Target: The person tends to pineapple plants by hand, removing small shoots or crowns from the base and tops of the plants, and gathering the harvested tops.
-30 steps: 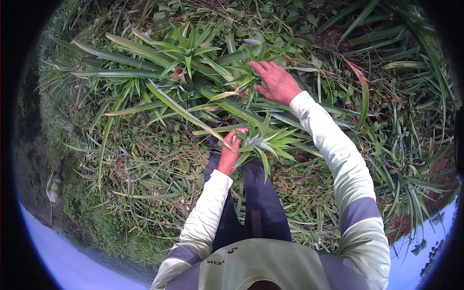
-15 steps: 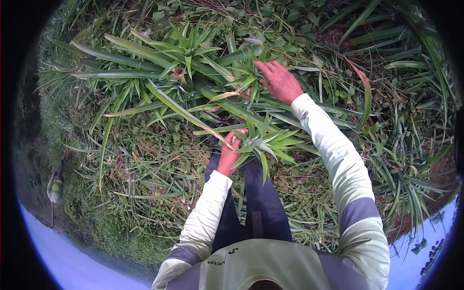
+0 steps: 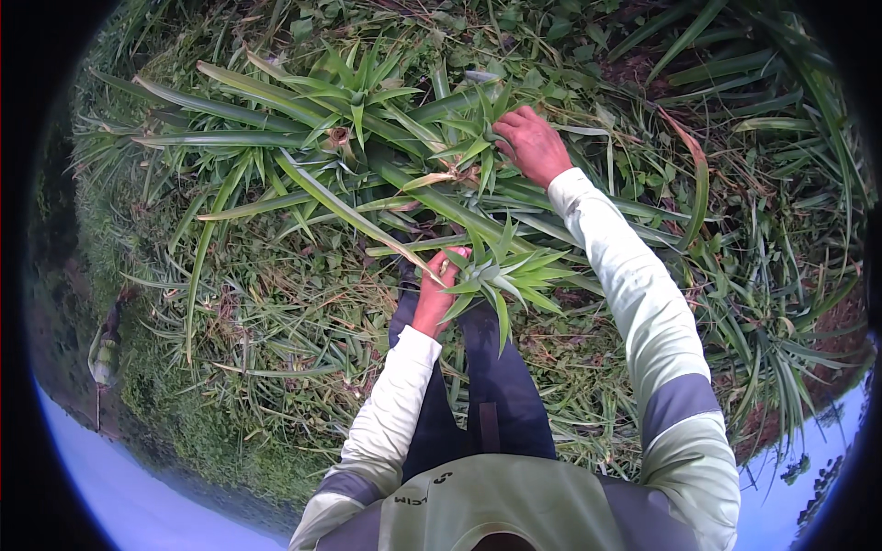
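My left hand (image 3: 435, 292) is closed around the base of a loose pineapple slip (image 3: 503, 275), whose bright green leaves fan out to the right in front of my legs. Farther ahead, my right hand (image 3: 535, 145) has its fingers curled at the right side of another pineapple slip (image 3: 480, 138), which sits among the long leaves of a pineapple plant (image 3: 395, 184). Its fingertips are partly hidden by those leaves. A dry brown leaf (image 3: 441, 178) lies beside that slip's base. Up and to the left, a third slip (image 3: 356, 90) stands on the plant near a brown cut stub (image 3: 339, 137).
Long stiff leaves (image 3: 220, 115) spread to the left. Cut leaves and weeds (image 3: 266, 321) cover the ground. More pineapple plants (image 3: 781, 354) grow on the right, and a reddish leaf (image 3: 689, 151) stands beyond my right arm. Another person (image 3: 106, 354) is at the far left.
My right hand has shifted slightly right and toward me, its fingers drawing back along the slip's leaves. The left hand stays on its slip, almost unmoved.
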{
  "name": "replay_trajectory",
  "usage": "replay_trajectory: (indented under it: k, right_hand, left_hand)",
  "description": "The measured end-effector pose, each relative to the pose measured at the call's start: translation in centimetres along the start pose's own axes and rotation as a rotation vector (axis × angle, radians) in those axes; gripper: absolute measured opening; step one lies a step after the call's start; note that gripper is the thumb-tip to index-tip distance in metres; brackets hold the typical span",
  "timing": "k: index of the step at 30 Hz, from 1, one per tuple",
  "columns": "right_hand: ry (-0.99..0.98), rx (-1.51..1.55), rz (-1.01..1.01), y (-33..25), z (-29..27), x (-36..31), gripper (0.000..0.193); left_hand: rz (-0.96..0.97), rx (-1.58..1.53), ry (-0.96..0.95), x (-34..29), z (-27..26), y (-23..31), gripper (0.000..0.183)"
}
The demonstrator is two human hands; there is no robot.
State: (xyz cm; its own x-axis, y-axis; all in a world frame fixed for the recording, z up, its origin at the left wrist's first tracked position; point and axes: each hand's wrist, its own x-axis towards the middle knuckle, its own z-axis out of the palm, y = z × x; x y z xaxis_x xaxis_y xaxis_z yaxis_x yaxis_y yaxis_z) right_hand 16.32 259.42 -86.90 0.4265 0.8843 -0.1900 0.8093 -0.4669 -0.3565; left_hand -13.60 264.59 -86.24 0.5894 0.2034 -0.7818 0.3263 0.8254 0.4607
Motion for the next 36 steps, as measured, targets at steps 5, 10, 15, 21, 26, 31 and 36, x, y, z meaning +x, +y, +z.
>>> replay_trajectory:
  k: [5, 10, 15, 21, 26, 31, 36]
  right_hand:
    - [0.002, 0.113, 0.053, 1.4, 0.1, 0.9, 0.021]
    - [0.035, 0.34, 0.106, 4.1, 1.2, 2.0, 0.018]
    - [0.021, 0.48, 0.443, 8.2, 5.2, 0.9, 0.032]
    - [0.206, 0.999, 1.021, 9.2, 10.6, -5.9, 0.029]
    - [0.427, 0.414, 0.971, 7.3, 5.2, -12.4, 0.026]
    - [0.536, 0.502, 0.867, -1.2, -6.4, -17.6, 0.021]
    - [0.613, 0.572, 1.003, -10.0, -17.8, -31.6, 0.021]
  left_hand:
    - [0.021, 0.016, -0.004, 0.0, 0.0, 0.0, 0.022]
    - [0.016, -0.005, 0.009, 0.3, -0.1, -0.1, 0.021]
    - [0.044, 0.031, 0.041, 0.0, -0.3, 0.2, 0.02]
    - [0.051, 0.054, 0.029, -0.2, -1.4, 0.5, 0.022]
    - [-0.03, -0.014, 0.004, -1.1, -0.8, 2.8, 0.018]
    - [-0.047, -0.124, -0.049, -1.3, -3.0, 2.9, 0.017]
    - [-0.11, -0.013, -0.263, -7.7, 5.6, 7.2, 0.045]
